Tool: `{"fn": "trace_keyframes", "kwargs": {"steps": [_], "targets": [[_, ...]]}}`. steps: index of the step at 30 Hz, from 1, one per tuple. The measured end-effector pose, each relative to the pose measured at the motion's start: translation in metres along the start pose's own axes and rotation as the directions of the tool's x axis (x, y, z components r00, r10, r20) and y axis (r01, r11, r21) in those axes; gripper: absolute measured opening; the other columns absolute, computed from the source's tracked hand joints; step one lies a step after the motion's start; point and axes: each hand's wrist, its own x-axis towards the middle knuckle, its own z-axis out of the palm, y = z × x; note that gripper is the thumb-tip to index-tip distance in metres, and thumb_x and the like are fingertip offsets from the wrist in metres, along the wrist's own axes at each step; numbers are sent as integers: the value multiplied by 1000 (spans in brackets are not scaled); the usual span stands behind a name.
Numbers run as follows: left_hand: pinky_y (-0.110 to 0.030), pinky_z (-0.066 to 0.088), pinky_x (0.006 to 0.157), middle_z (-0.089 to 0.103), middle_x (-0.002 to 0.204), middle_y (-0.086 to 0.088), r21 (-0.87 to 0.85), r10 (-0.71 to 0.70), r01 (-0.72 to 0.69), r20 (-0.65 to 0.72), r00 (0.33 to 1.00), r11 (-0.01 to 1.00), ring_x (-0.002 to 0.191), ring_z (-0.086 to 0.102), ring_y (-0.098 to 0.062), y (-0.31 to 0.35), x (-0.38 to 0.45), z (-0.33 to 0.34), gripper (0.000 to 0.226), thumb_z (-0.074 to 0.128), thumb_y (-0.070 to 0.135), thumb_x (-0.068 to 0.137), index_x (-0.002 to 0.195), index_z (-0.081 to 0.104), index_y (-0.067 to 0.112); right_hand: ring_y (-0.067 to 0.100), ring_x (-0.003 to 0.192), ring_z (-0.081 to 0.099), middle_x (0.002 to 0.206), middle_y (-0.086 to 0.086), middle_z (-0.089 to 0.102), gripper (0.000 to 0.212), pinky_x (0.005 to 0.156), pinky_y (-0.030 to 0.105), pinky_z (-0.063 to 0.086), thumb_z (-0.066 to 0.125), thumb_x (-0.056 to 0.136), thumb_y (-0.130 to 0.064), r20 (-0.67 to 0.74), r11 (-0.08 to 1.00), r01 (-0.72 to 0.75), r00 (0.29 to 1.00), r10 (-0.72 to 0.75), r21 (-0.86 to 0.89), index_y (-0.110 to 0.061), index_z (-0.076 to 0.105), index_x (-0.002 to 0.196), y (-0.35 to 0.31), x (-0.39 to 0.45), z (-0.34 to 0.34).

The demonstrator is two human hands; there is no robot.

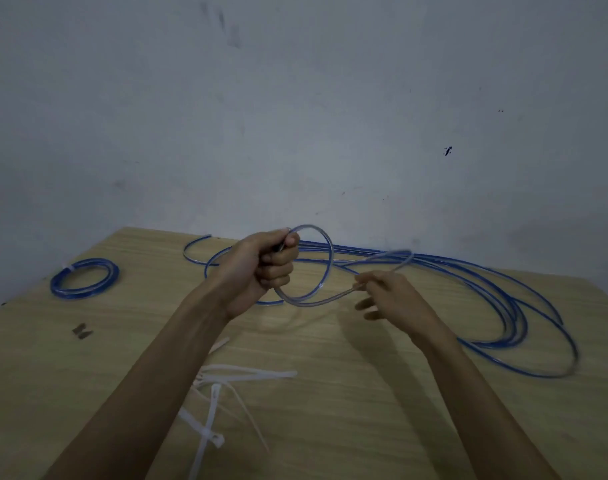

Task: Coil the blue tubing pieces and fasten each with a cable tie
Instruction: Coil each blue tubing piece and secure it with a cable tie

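Wall [295, 98], grey and scuffed, rising beyond both hands. Surface [365, 427], pale wood grain, spreading beneath both forearms. Loose blue tubing [517, 327] sprawling in long overlapping curves to the right of the right hand and trailing back behind both hands along the far edge. Working loop [316, 268] hanging in the air between the hands, blurred and looking nearly clear, one ring already formed. Finished coil [84, 278] lying flat well to the left of the left hand, bound with a white tie at its far-left side. Cable ties [219, 393], white, lying scattered under and just right of the left forearm. Left hand [261, 271] gripping the top of the loop in a closed fist, raised above the surface. Right hand [389, 296] pinching the tubing strand between thumb and fingertips, remaining fingers relaxed and spread. Small dark object [82, 330] lying near and left of the left forearm, too blurred to identify.
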Motion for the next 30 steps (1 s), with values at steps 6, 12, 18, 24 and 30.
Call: {"fn": "trace_keyframes", "kwargs": {"steps": [6, 12, 18, 24, 30], "targets": [[-19, 13, 40, 19, 57, 9, 54, -157, 151, 141, 977, 987, 42, 12, -3, -17, 4, 7, 26, 38, 26, 101, 80, 48, 16, 20, 87, 74, 109, 5, 72, 65, 79, 29, 58, 51, 104, -8, -279, 953, 161, 956, -87, 255, -27, 18, 157, -7, 0, 1], [-21, 17, 44, 20, 61, 6, 209, -217, 181, 168, 962, 961, 45, 16, -6, -34, 6, 10, 32, 35, 25, 106, 81, 52, 17, 8, 91, 72, 117, 5, 71, 26, 88, 42, 59, 42, 105, -1, -256, 953, 241, 948, -190, 184, -19, 59, 114, -16, -2, -2], [-22, 19, 49, 24, 64, 4, 319, -212, 154, 153, 965, 935, 51, 19, -8, -47, 6, 14, 30, 36, 27, 108, 86, 53, 15, 7, 101, 72, 111, 5, 73, 23, 81, 32, 59, 39, 106, -2, -336, 920, 300, 919, -207, 254, -17, 57, 108, -20, -5, 1], [-23, 24, 54, 28, 66, 3, 344, -185, 108, 200, 962, 933, 55, 22, -10, -49, 3, 19, 29, 36, 27, 108, 90, 53, 13, 11, 103, 72, 109, 6, 74, 16, 80, 30, 58, 42, 106, -5, -352, 848, 309, 923, -158, 431, -12, 55, 111, -20, -7, -6], [-22, 29, 58, 35, 65, 4, 327, -208, 111, 280, 937, 938, 56, 28, -8, -50, 2, 17, 30, 37, 27, 107, 94, 59, 11, 25, 105, 73, 106, 12, 76, 9, 90, 45, 59, 51, 104, -6, -295, 691, 263, 952, -75, 673, -13, 55, 102, -27, -7, -12]]}}
